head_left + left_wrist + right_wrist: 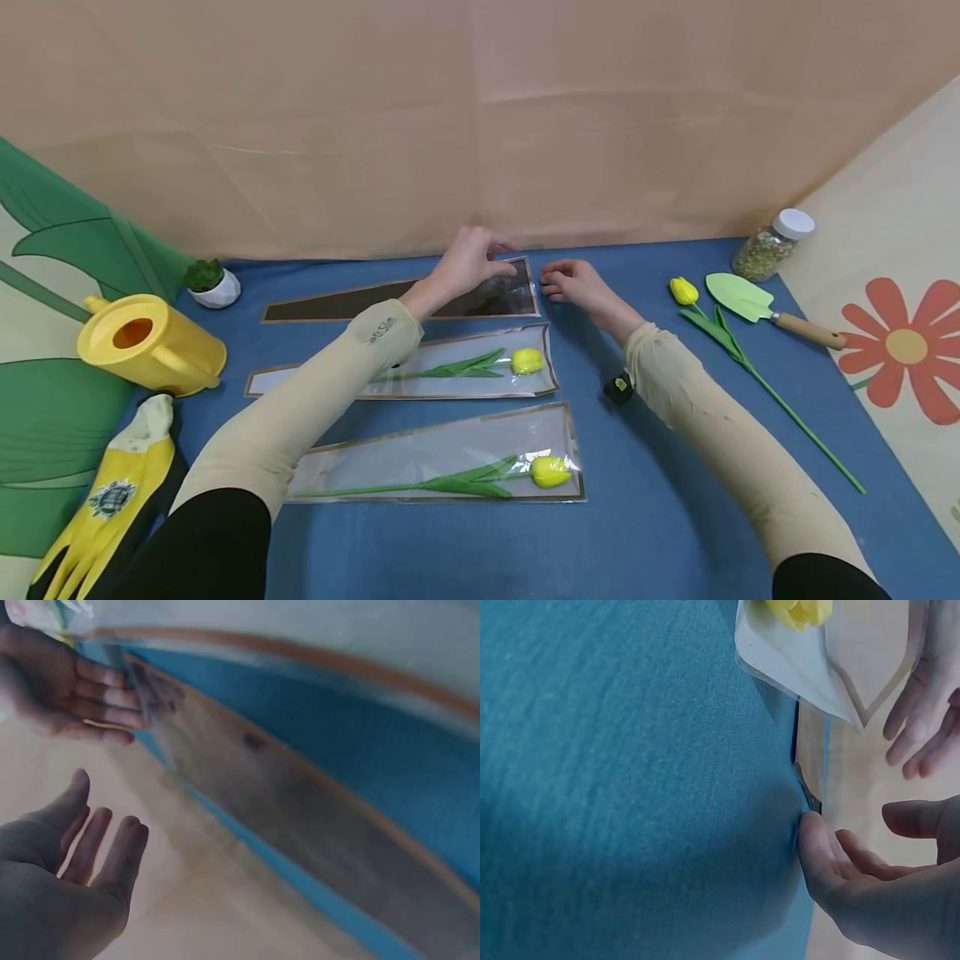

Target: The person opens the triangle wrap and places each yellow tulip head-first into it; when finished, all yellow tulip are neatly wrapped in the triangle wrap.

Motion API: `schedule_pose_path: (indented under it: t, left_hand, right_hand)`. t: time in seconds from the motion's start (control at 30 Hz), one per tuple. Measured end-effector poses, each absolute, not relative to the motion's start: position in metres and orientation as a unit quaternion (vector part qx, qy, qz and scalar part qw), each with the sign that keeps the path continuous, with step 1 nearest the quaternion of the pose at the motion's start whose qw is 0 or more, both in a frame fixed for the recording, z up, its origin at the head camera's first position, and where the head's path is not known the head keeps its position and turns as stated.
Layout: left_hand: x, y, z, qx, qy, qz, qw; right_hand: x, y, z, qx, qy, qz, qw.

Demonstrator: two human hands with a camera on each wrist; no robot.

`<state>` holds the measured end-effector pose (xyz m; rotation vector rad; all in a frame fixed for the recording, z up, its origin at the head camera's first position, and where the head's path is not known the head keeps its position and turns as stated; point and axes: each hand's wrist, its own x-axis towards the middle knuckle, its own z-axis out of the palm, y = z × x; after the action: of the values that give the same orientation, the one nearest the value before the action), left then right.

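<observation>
My left hand (468, 262) is held over a dark tapered flower sleeve (341, 307) with a brown border, lying at the back of the table. Its fingers are parted and nothing is in them. Just past the sleeve's wide right end is my right hand (581, 287), fingers loosely bent and holding nothing. In the right wrist view, its fingertips (810, 825) appear right at the sleeve's edge. Nearer to me lie two clear sleeves, the middle one (435, 354) and the front one (450, 454), each with a yellow tulip (550, 472) inside.
On the right are a loose yellow tulip (683, 291), a green trowel (738, 296) and a white-lidded jar (761, 250). A yellow watering can (150, 342), a small potted plant (213, 283) and yellow gloves (112, 500) stand or lie on the left.
</observation>
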<state>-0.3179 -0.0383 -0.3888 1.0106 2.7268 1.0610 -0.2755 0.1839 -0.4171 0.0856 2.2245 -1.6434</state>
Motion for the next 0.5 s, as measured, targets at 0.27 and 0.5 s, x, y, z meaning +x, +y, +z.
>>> schedule_pose_path:
  t: [0.27, 0.5]
  left_hand:
    - [-0.326, -0.034, -0.414, 0.33, 0.87, 0.359, 0.067]
    - [-0.326, -0.032, -0.421, 0.316, 0.874, 0.36, 0.082]
  right_hand:
    - [-0.278, 0.183, -0.418, 0.039, 0.787, -0.586, 0.189]
    - [-0.28, 0.182, -0.419, 0.041, 0.783, -0.589, 0.197]
